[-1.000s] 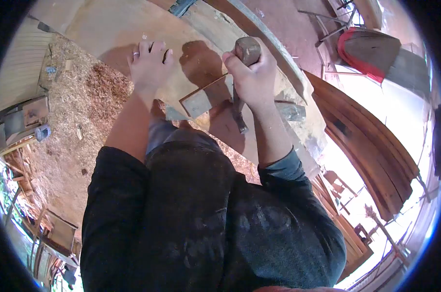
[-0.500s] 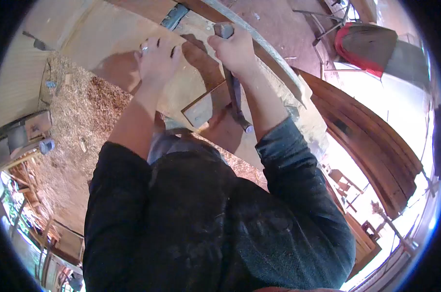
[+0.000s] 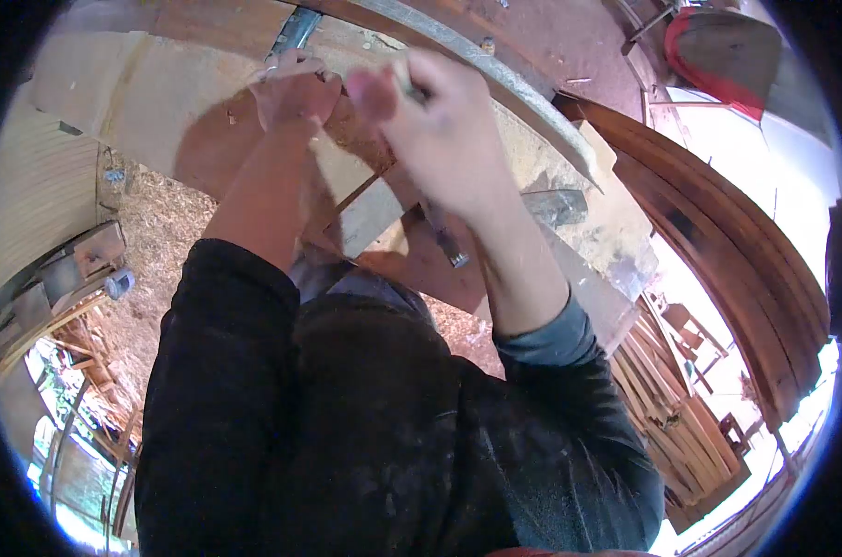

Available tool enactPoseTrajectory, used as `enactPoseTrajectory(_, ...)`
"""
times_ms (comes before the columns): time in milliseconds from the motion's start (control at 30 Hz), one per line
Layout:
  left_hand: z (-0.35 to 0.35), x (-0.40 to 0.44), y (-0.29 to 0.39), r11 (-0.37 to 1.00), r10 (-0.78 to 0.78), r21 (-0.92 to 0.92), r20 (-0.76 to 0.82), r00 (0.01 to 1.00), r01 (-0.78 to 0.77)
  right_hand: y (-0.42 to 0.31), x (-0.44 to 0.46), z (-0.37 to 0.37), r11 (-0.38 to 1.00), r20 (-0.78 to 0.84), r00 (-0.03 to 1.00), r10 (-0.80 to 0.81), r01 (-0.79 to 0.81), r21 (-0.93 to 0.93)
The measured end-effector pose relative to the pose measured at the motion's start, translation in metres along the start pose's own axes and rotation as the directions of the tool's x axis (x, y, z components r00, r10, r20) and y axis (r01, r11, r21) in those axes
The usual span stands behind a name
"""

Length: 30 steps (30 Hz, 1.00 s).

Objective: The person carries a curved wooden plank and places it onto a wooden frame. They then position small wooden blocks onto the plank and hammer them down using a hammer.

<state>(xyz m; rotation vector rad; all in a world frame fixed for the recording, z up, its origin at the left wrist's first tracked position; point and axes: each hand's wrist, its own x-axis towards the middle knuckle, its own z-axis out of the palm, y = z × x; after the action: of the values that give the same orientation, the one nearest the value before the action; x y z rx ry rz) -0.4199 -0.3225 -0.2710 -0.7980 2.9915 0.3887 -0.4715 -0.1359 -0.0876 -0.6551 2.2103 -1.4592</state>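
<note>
My left hand (image 3: 296, 88) rests on the wooden workbench (image 3: 189, 70) with its fingers curled in. Whatever they hold, if anything, is hidden. My right hand (image 3: 440, 121) is raised over the bench beside it, blurred by motion, with its thumb side towards the left hand. Below the right wrist shows the shiny metal end of a dark, long tool (image 3: 452, 251). The wrist hides the rest of it, so I cannot tell whether the hand grips it. A pale rectangular board piece (image 3: 370, 218) lies on the bench close to my body.
A dark flat piece (image 3: 560, 206) lies on the bench at right. Long curved brown planks (image 3: 709, 223) stand beyond it. Wood shavings (image 3: 166, 218) cover the floor at left. Stacked timber strips (image 3: 676, 432) are at lower right. A red-edged grey chair (image 3: 723, 56) stands at upper right.
The left fingers have gone from spread to curled. My right hand has turned and come closer to the left one; before, it was gripping the top of the tool. The view has shifted slightly.
</note>
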Motion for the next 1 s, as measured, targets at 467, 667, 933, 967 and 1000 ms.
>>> enactPoseTrajectory(467,0.001,0.005,0.000,0.995,0.095,0.038,-0.075,0.993,-0.092,0.001,-0.203,-0.080,0.868,-0.464,0.886,-0.016,0.243,0.433)
enactPoseTrajectory(667,-0.064,-0.020,0.025,0.804,0.224,-0.592,0.223,0.949,-0.050,0.012,-0.230,-0.070,0.895,-0.694,0.719,-0.028,0.327,0.303)
enactPoseTrajectory(933,-0.131,-0.134,0.070,0.768,0.586,-0.239,0.637,0.502,-0.594,0.028,-0.236,-0.077,0.887,-0.822,0.562,0.090,0.329,0.323)
enactPoseTrajectory(967,-0.139,-0.137,0.087,0.743,0.498,0.011,0.659,0.564,-0.670,0.033,-0.236,-0.080,0.897,-0.833,0.544,0.101,0.313,0.313)
enactPoseTrajectory(1000,-0.142,-0.131,0.094,0.714,0.498,0.019,0.688,0.527,-0.700,0.035,-0.237,-0.082,0.906,-0.843,0.525,0.114,0.294,0.305)
